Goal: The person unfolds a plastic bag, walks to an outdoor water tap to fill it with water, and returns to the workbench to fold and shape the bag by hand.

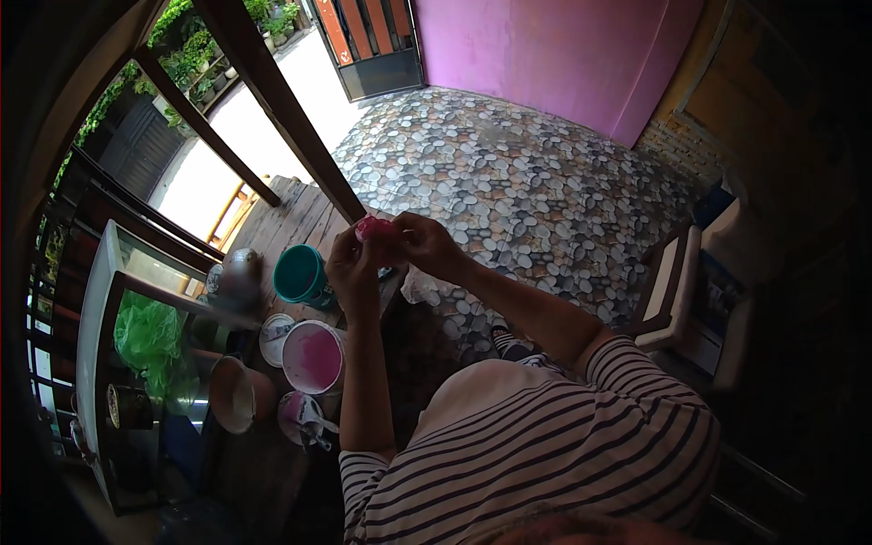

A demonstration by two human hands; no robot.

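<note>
Both hands are raised together over the edge of the wooden table, closed on a small pink, shiny thing (372,228) that looks like a filled plastic bag. My left hand (351,263) pinches it from the left, and my right hand (427,245) grips its right side. The fingers partly cover it. Just left of my left hand stands a teal bucket (301,274). Below that, a white tub (313,357) has pink stuff inside. A white lid (277,339) lies beside the tub, and a pink-smeared container (304,418) with a utensil sits nearer my body.
A glass case (113,272) with a green plastic bag (150,341) stands at the left. A brown bowl (242,394) and a round metallic pot (242,271) are close by on the wooden table (289,218). A wooden post (282,104) rises behind my hands. Furniture (672,286) stands right.
</note>
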